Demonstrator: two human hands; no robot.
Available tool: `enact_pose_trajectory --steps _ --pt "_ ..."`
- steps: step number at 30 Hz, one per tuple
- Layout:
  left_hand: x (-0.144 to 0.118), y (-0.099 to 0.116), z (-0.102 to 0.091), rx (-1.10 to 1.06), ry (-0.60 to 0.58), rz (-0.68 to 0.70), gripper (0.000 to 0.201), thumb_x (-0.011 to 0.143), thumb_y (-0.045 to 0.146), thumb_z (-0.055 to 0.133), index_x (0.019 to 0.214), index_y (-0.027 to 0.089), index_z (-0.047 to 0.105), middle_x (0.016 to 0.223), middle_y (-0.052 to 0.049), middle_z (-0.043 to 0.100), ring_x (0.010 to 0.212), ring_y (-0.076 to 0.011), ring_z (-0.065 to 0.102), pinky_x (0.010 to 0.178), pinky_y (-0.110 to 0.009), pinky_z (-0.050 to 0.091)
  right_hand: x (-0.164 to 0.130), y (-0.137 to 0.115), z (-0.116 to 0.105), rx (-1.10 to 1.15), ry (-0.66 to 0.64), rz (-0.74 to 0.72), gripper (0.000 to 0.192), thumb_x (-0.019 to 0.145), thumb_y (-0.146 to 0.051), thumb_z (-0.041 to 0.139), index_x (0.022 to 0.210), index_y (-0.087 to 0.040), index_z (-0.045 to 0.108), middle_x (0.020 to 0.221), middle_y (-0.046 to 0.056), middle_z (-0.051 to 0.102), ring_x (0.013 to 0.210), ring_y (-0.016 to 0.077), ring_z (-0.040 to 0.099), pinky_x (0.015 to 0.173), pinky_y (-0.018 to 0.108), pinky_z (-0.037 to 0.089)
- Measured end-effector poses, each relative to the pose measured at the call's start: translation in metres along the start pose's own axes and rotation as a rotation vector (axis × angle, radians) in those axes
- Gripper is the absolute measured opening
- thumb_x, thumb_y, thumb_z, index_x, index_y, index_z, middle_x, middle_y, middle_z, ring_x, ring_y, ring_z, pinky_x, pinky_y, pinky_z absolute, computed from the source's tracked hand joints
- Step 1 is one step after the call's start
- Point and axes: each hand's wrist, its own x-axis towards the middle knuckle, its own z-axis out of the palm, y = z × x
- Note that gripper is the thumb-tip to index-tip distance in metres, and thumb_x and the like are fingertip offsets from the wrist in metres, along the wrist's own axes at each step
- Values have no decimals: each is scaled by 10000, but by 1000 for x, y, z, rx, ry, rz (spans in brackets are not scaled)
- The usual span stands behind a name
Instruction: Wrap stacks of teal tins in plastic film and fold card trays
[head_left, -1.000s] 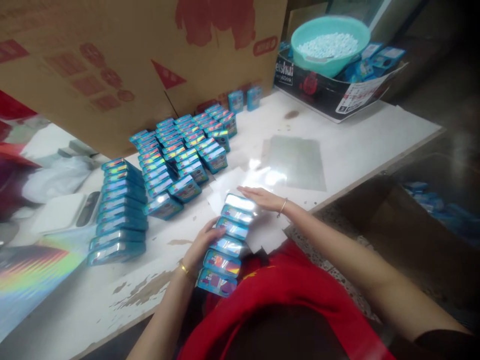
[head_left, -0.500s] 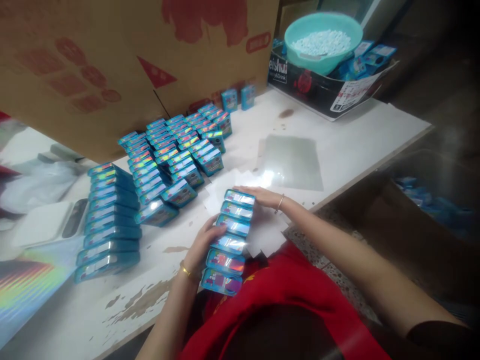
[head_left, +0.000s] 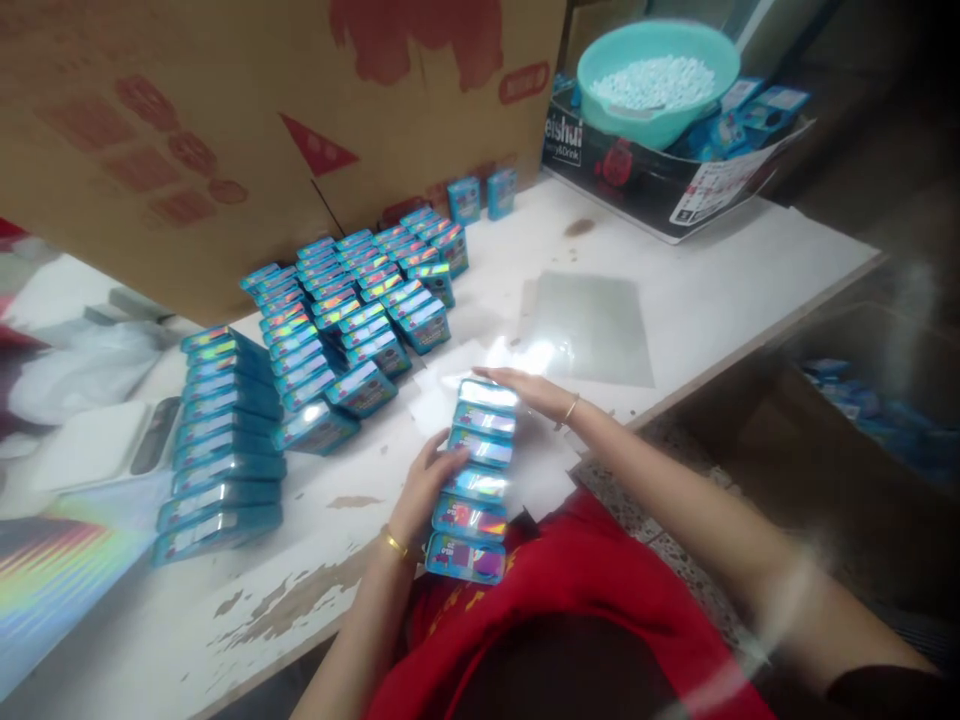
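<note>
Clearly, the left hand [head_left: 431, 488] has its grip wrapped round a row of six glossy blue rectangular boxes [head_left: 475, 484] at lower centre; the right hand [head_left: 529, 390], its grip unclosed and fingers extended, lies beside the row's upper end. Similar boxes [head_left: 332, 310] stand centre-left on the white bench [head_left: 495, 265].

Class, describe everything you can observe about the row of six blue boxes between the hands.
The row of six blue boxes slants slightly, its near end close to the red garment. Their glossy narrow faces have rounded corners and blue rims; the nearest two show colourful print, while glare whitens others. The left hand grips the left side, thumb over the third box; the flattened right hand is at the far end.
</note>
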Motion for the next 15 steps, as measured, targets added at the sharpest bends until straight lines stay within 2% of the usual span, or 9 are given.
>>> enact_pose_trajectory --steps 3,6,8,10,12,15 --pt "0 -2 -10 230 10 76 593 762 515 628 1260 207 531 1176 -98 612 1056 -266 588 914 -386 450 -5 8 1 -119 145 -57 396 901 -434 456 1208 -233 605 1340 36 532 1278 214 439 1120 443 279" --pt "6 5 -29 618 171 263 449 843 550 479 1040 190 661 1246 -99 550 1190 -264 479 1028 -393 346 -15 19 1 -319 307 -191 375 885 -387 466 1184 -216 615 1278 65 580 1244 223 470 1096 456 314" --pt "16 14 -40 809 219 424 429 884 510 405 990 180 657 1179 -104 565 1108 -246 519 979 -389 382 -26 26 4 -464 359 -279 374 871 -338 459 1187 -201 604 1251 85 593 1227 240 478 1067 471 344" --pt "32 23 -44 1014 236 617 369 884 434 429 1072 169 602 1111 -109 568 1017 -240 538 906 -387 415 -39 30 9 -616 388 -335 416 846 -287 457 1237 -183 556 1273 97 570 1235 257 456 1059 486 337" --pt "51 31 -41 1276 283 783 370 836 359 520 1144 155 545 1107 -124 546 1007 -264 509 858 -396 408 -50 32 18 -779 416 -332 505 814 -261 479 1310 -168 473 1311 106 529 1256 275 415 1079 505 281" --pt "80 37 -31 1570 355 895 359 821 305 545 1147 156 532 1102 -136 538 976 -287 484 782 -388 372 -58 32 31 -985 496 -259 566 791 -266 515 1332 -136 410 1288 135 518 1222 298 407 1061 499 251"
